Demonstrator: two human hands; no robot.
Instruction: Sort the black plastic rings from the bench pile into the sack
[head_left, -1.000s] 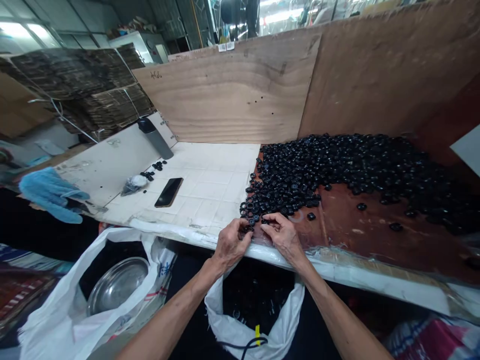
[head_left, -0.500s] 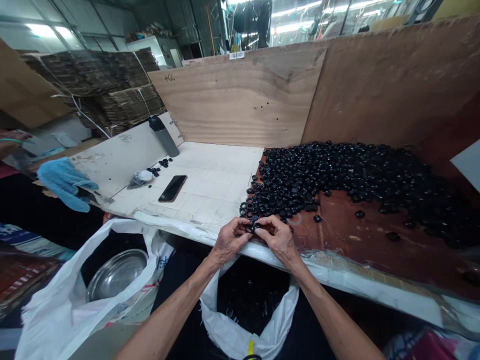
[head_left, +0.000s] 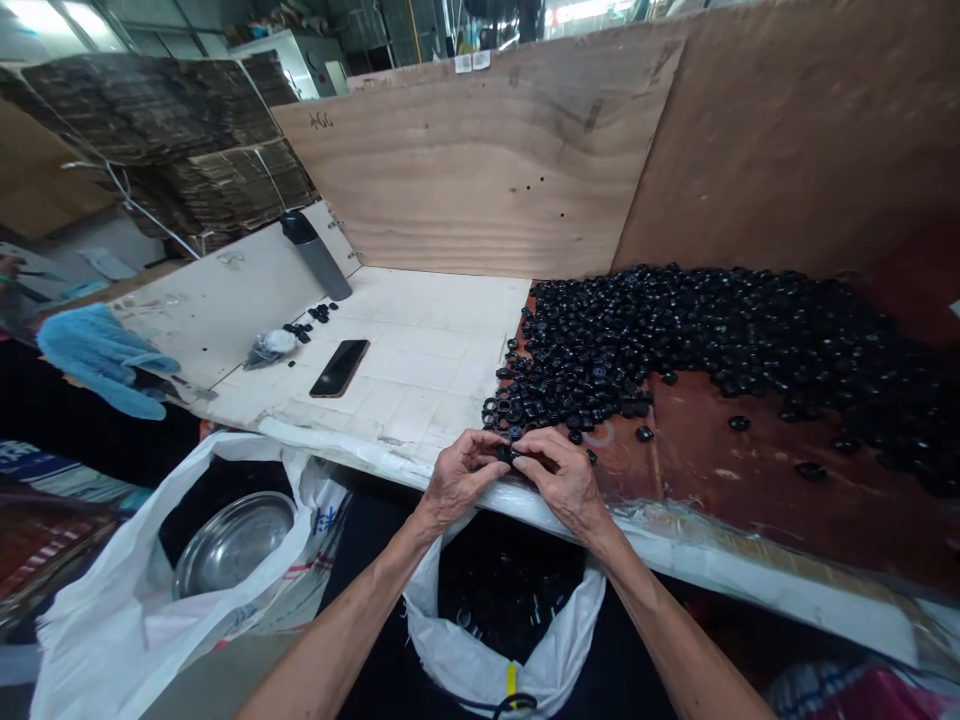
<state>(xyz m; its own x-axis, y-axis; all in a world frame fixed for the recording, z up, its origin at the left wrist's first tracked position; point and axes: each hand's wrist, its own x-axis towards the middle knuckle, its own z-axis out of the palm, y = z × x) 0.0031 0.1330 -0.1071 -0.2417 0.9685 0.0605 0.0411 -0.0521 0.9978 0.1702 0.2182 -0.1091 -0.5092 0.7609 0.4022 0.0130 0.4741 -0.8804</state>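
Note:
My left hand [head_left: 466, 472] and my right hand [head_left: 559, 474] meet at the table's front edge, thumbs and fingers pinched together. Between their fingertips is a small black plastic part [head_left: 507, 453], held from both sides and partly covered by the fingers. Just beyond the hands a large heap of small black plastic parts [head_left: 585, 350] spreads over the reddish-brown board [head_left: 697, 460]. Below my wrists hangs an open white sack [head_left: 450, 640], with dark parts lying inside it.
On the white tabletop [head_left: 427, 330] lie a phone [head_left: 340, 368], a small plastic bag [head_left: 270, 347] and a grey bottle [head_left: 319, 255]. A wooden panel [head_left: 480, 180] stands behind. At left are a blue cloth [head_left: 105, 355] and another white sack [head_left: 105, 610] with a metal bowl [head_left: 236, 545].
The camera view has tilted slightly downward and shifted. Both hands stay pinched on the small black part at the table edge.

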